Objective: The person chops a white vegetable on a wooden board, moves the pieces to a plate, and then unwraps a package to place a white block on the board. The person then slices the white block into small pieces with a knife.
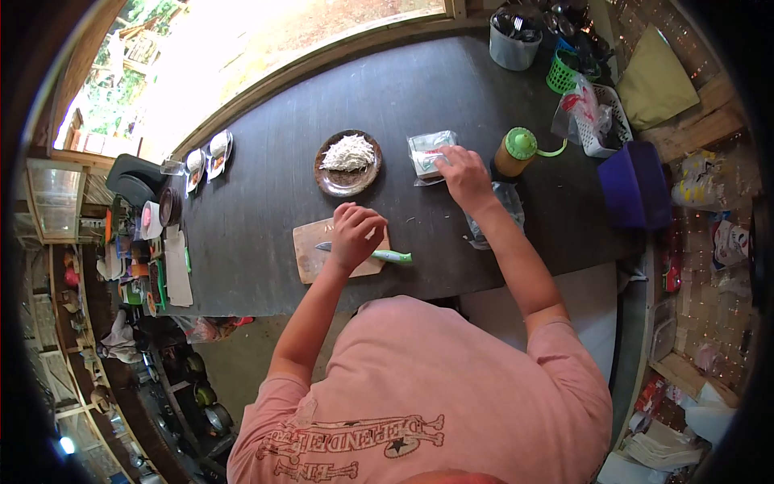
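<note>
My right hand (464, 176) is at the near right edge of a small clear-wrapped packet (426, 155), fingers bent over it; whether they grip it is hard to see. My left hand (357, 231), fingers curled, is above a wooden cutting board (308, 260). Under that hand a knife with a green handle (393, 256) lies across the board. Whatever the left fingers may hold is too small to tell. Beyond the left hand, a brown plate (342, 185) bears a heap of white shreds (349, 153).
A green-lidded bottle (516, 149) and a crumpled plastic bag (506, 211) are beside my right forearm. At the right are a purple bin (633, 187), a white basket (619, 121) and a utensil tub (513, 50). Small trays (218, 153) lie at the left.
</note>
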Demonstrator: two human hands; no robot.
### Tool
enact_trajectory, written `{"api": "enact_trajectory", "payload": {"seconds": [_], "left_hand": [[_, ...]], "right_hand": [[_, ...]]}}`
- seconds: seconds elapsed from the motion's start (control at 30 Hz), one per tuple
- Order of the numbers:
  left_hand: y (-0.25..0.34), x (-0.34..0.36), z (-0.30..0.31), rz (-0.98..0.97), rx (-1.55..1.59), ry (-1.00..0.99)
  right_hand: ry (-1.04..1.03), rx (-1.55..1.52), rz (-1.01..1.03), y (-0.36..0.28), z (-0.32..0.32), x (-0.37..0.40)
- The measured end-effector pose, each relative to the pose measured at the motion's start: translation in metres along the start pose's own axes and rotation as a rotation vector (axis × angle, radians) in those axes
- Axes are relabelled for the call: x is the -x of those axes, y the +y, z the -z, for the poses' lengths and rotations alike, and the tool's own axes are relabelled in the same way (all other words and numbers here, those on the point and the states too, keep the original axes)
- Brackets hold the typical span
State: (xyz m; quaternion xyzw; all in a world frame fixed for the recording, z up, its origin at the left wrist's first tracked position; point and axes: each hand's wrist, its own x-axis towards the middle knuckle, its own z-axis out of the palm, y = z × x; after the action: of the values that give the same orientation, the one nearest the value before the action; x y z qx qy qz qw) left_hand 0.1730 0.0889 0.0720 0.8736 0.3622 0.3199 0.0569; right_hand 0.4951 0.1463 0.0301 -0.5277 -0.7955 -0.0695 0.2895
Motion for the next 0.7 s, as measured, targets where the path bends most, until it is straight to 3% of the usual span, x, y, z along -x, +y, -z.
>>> {"api": "enact_trajectory", "payload": {"seconds": [0.47,0.53,0.7], "left_hand": [[-0.033,-0.122,-0.092,0.032,0.002,-0.213],[-0.032,-0.128,-0.090,0.141,-0.002,-0.357],[-0.033,-0.132,-0.091,0.115,-0.029,-0.322]], "right_hand": [[-0.271,0.012,0.077,0.021,0.001,-0.029],[-0.305,-0.020,0.074,0.020,0.004,-0.031],[-0.202,0.017,0.133,0.015,-0.008,-0.026]]}}
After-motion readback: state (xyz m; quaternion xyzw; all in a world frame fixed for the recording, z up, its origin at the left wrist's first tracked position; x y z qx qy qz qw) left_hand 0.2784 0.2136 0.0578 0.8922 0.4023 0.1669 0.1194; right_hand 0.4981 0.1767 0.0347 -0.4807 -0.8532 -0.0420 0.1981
